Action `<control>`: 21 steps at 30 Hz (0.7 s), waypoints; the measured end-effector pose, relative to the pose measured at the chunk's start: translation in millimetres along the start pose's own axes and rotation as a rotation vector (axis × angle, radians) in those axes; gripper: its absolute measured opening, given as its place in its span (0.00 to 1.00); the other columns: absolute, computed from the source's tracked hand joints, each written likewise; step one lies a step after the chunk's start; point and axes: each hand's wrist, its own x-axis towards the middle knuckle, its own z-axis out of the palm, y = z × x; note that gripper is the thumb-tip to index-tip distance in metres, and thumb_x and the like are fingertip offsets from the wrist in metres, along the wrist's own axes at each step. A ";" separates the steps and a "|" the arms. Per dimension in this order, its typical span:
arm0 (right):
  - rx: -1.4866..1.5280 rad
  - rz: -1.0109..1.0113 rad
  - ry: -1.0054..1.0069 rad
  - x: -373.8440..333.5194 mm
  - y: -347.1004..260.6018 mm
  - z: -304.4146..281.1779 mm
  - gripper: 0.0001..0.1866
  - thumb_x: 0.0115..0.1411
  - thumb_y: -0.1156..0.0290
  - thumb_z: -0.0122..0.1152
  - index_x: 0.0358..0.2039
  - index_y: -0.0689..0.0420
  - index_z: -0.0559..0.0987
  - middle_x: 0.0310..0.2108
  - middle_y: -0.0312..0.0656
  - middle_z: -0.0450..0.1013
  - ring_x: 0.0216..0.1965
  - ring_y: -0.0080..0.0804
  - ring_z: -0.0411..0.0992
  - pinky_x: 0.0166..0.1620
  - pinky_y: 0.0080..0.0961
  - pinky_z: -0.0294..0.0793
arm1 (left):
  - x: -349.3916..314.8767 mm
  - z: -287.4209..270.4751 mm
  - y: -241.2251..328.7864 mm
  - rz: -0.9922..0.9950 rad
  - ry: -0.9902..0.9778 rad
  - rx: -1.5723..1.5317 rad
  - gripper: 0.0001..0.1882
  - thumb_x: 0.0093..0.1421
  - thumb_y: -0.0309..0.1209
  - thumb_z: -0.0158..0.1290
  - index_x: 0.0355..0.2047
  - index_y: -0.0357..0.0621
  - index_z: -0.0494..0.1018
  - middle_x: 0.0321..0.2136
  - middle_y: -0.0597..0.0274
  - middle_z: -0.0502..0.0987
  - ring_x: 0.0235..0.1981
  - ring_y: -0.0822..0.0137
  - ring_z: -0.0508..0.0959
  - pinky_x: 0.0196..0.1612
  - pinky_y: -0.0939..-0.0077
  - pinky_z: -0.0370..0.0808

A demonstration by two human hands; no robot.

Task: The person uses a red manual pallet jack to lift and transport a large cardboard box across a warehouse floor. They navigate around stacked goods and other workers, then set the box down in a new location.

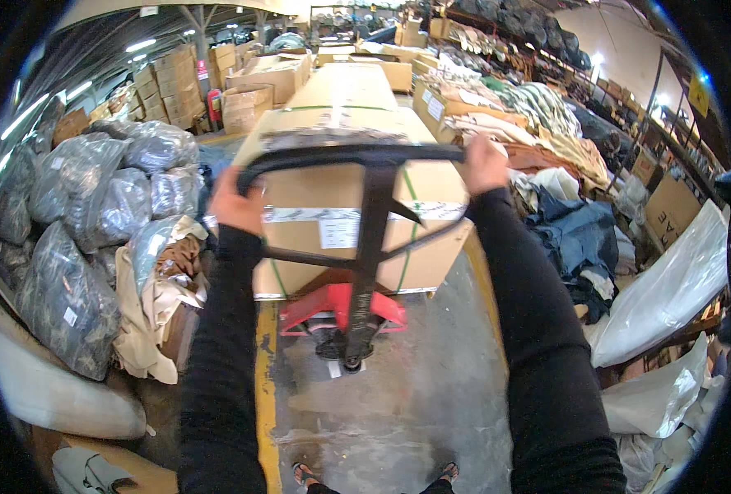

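Both my arms, in black sleeves, stretch forward to the black handle (365, 155) of a red pallet jack (337, 306). My left hand (240, 206) is closed round the handle's left corner. At the right end of the bar, my right hand (486, 165) is wrapped round the grip. A large cardboard box (300, 185), strapped with green bands and crossed by printed tape, stands on the jack just beyond the handle. A white label (338, 232) sits on its near face. The handle partly hides that face.
Plastic-wrapped bundles (77, 181) pile up on the left, with beige hides (147, 305) hanging beside them. Stacked hides (538, 136) and dark blue pieces (575, 235) line the right. Yellow floor lines (267, 387) edge the concrete aisle (398, 403). More cardboard boxes (271, 78) stand ahead.
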 end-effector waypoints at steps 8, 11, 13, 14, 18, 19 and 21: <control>0.334 -0.359 -0.007 32.3 12.2 47.7 0.21 0.61 0.55 0.52 0.18 0.57 0.75 0.17 0.50 0.73 0.23 0.50 0.75 0.30 0.44 0.75 | -21.5 -65.8 0.8 -0.502 0.194 0.005 0.20 0.58 0.28 0.59 0.51 0.41 0.71 0.19 0.69 0.71 0.13 0.81 0.64 0.12 0.83 0.57; 0.425 -0.412 -0.079 36.0 20.2 42.3 0.22 0.60 0.55 0.53 0.16 0.58 0.73 0.17 0.50 0.72 0.21 0.51 0.74 0.28 0.44 0.73 | -33.5 -86.4 53.4 -0.610 0.262 0.157 0.16 0.60 0.32 0.57 0.48 0.44 0.72 0.16 0.71 0.67 0.11 0.80 0.61 0.11 0.83 0.56; 0.501 -0.463 -0.116 45.1 23.8 43.4 0.24 0.59 0.55 0.52 0.14 0.59 0.73 0.13 0.51 0.70 0.19 0.52 0.73 0.27 0.44 0.73 | -43.1 -84.0 94.7 -0.531 0.243 0.061 0.16 0.62 0.31 0.55 0.50 0.43 0.71 0.19 0.69 0.70 0.12 0.80 0.60 0.13 0.84 0.57; 0.516 -0.474 -0.077 49.0 24.5 46.5 0.24 0.59 0.54 0.52 0.14 0.59 0.73 0.12 0.51 0.69 0.18 0.52 0.73 0.27 0.44 0.74 | -47.6 -83.1 113.8 -0.533 0.242 0.159 0.16 0.63 0.31 0.54 0.50 0.42 0.71 0.20 0.67 0.71 0.12 0.80 0.60 0.13 0.83 0.57; 0.525 -0.517 -0.151 59.6 25.7 66.0 0.26 0.60 0.53 0.52 0.13 0.60 0.74 0.09 0.52 0.67 0.17 0.53 0.72 0.25 0.44 0.74 | -58.1 -81.6 156.9 -0.535 0.261 0.310 0.14 0.64 0.31 0.52 0.48 0.36 0.72 0.15 0.68 0.67 0.11 0.79 0.59 0.13 0.82 0.58; 0.525 -0.520 -0.164 59.4 24.0 70.5 0.26 0.60 0.53 0.52 0.12 0.60 0.74 0.09 0.52 0.67 0.17 0.54 0.72 0.25 0.44 0.74 | -60.1 -81.6 161.1 -0.554 0.276 0.312 0.14 0.65 0.31 0.52 0.46 0.35 0.72 0.13 0.68 0.64 0.10 0.79 0.59 0.13 0.82 0.58; 0.566 -0.514 -0.136 57.1 20.4 75.8 0.27 0.60 0.52 0.52 0.13 0.61 0.74 0.09 0.53 0.67 0.16 0.54 0.72 0.26 0.43 0.75 | -59.1 -85.2 163.2 -0.533 0.178 0.267 0.11 0.65 0.31 0.51 0.43 0.35 0.72 0.11 0.70 0.59 0.10 0.79 0.58 0.14 0.81 0.58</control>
